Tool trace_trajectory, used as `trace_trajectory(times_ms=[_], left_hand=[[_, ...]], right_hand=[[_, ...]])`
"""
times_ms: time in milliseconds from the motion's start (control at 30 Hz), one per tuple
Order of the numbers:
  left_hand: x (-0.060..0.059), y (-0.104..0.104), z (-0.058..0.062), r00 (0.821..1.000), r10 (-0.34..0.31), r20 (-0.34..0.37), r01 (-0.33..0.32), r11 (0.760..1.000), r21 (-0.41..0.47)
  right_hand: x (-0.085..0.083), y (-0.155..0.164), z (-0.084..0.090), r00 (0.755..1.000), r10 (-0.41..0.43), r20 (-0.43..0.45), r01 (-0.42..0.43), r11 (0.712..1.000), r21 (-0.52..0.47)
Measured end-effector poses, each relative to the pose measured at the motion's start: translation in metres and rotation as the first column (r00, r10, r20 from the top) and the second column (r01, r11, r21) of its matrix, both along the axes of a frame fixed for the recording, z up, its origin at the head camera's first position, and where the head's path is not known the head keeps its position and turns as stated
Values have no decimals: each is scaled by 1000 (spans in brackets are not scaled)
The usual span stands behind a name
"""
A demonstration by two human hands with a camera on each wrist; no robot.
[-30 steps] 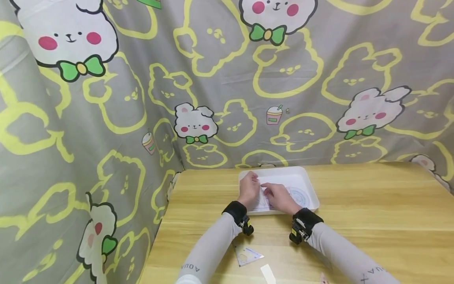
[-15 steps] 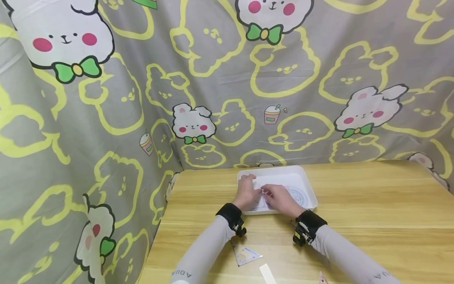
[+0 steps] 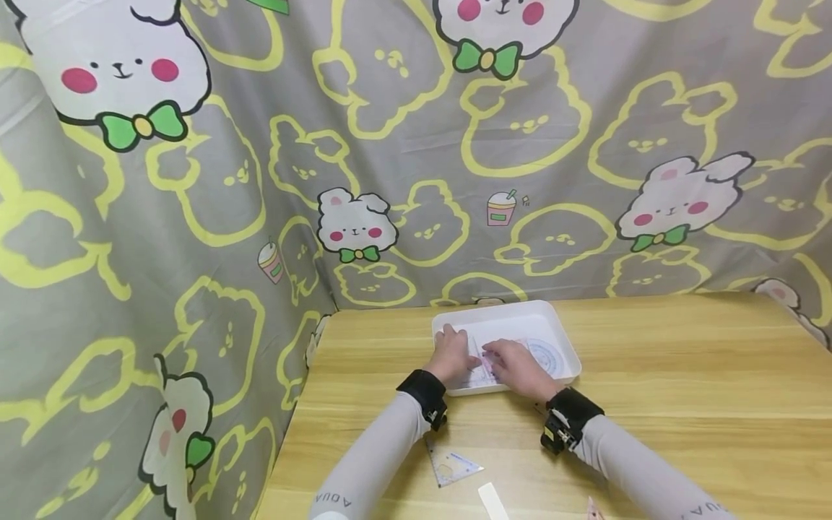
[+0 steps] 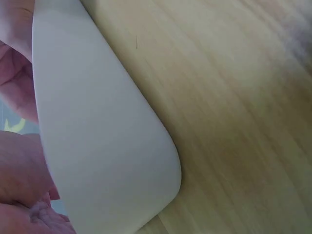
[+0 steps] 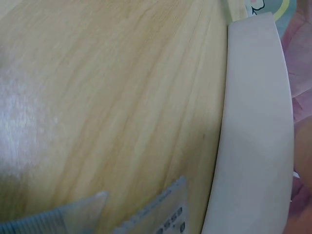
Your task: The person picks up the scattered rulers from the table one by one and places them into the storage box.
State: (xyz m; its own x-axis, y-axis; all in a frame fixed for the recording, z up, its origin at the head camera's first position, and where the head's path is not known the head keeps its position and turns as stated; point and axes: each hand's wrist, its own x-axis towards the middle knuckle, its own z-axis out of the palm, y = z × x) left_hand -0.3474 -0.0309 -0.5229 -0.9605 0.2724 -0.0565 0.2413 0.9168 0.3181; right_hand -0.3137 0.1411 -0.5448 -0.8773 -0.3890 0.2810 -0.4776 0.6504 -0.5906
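A white tray (image 3: 559, 339) sits on the wooden table (image 3: 682, 375) with both hands inside it. My left hand (image 3: 453, 354) lies over the tray's left part, fingers stretched forward onto flat clear plastic pieces. My right hand (image 3: 515, 365) is beside it, fingertips curled onto a clear ruler (image 3: 484, 359) with pink markings between the two hands. A round clear protractor (image 3: 547, 357) lies flat in the tray, right of my right hand. The left wrist view shows the tray's outer wall (image 4: 97, 146); the right wrist view shows the tray's wall (image 5: 253, 122). How my fingers grip is mostly hidden.
A clear set square (image 3: 451, 466) lies on the table near the front edge, with a white strip (image 3: 490, 500) and a small pink item (image 3: 591, 510) to its right. A bunny-print curtain (image 3: 195, 217) rises behind and to the left. Clear rulers (image 5: 161, 214) lie beside the tray.
Both hands have shifted slightly within the tray, and the left hand has drawn back a little toward me. The tray and protractor stay where they were.
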Motion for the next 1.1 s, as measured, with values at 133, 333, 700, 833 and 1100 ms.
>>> trace_trajectory(times_ms=[133, 333, 700, 833, 1100], left_hand=[[-3, 3, 1, 998, 42, 37, -41, 999, -18], [-6, 5, 4, 996, 58, 63, -55, 997, -55], [6, -1, 12, 988, -142, 68, 151, 975, -165], [6, -2, 8, 993, -108, 55, 115, 981, -156], [6, 0, 5, 996, -83, 22, 85, 989, -119]], right_hand=[[-1, -1, 1, 1000, 1, -8, -1, 1000, 13], [2, -2, 3, 1000, -20, 9, 20, 1000, 20], [6, -1, 2, 995, -102, 9, 102, 995, 19], [8, -2, 1, 995, -101, 10, 101, 995, 15], [11, -3, 1, 994, -112, 16, 112, 994, 13]])
